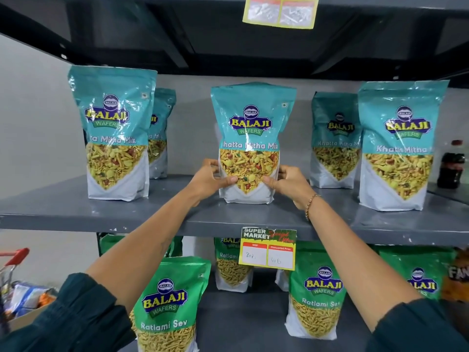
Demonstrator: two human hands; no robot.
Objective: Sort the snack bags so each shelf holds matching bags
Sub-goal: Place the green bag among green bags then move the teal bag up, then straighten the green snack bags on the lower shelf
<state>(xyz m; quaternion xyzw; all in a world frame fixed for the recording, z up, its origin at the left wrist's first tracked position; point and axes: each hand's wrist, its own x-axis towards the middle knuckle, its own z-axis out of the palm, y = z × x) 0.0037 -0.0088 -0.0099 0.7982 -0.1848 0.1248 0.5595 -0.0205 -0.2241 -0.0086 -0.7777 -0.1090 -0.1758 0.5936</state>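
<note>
A teal Khatta Mitha Mix bag [250, 138] stands upright at the middle of the upper grey shelf [152, 214]. My left hand [212, 177] grips its lower left side and my right hand [288, 182] grips its lower right side, thumbs on the front. More teal bags stand on the same shelf: one at the left [114, 133] with another behind it [160, 133], and two at the right [399, 146] [335, 141]. On the lower shelf stand green Ratlami Sev bags [167, 303] [317, 298] [232, 262] [418, 275].
A price tag [269, 248] hangs from the upper shelf's front edge. A dark soda bottle [453, 165] stands at the far right. A shopping cart with a red handle [15, 257] and a box of mixed packets [28, 301] sit at the lower left. An orange bag [459, 275] shows at the right edge.
</note>
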